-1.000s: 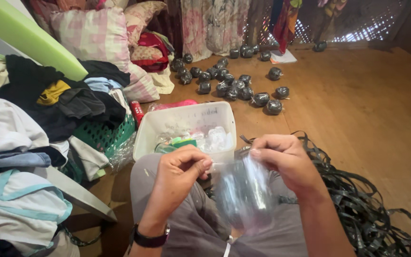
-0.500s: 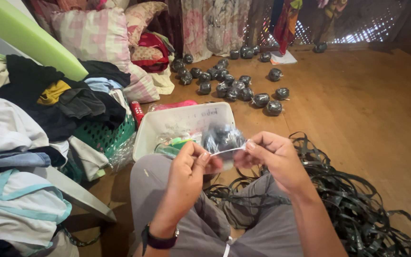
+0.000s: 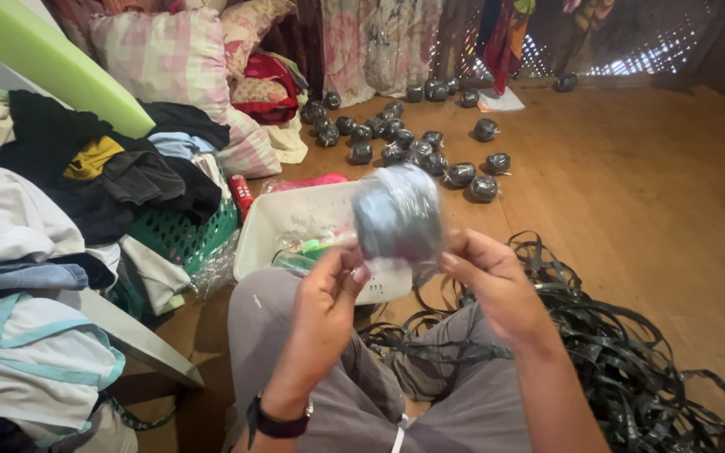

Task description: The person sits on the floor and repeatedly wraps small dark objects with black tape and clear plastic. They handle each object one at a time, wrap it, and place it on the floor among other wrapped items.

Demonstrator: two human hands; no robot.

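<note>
My left hand [image 3: 329, 289] and my right hand [image 3: 487, 281] each pinch a top corner of a clear plastic bag [image 3: 398, 216] with a dark ball-shaped bundle inside. The bag is blurred and swung up above my hands, in front of the white plastic tub [image 3: 283, 220]. A dark watch sits on my left wrist. My knees in grey trousers [image 3: 354, 394] are below.
A tangle of black strips [image 3: 631, 352] lies on the wooden floor to my right. Several dark wrapped balls [image 3: 404, 143] are scattered farther off. A green basket [image 3: 182, 235] piled with clothes and pillows [image 3: 161, 59] stands at left. Cloth hangs at the back.
The bag has swung from hanging below my hands up and over to above them, spinning around its pinched top. My hands stayed close together.
</note>
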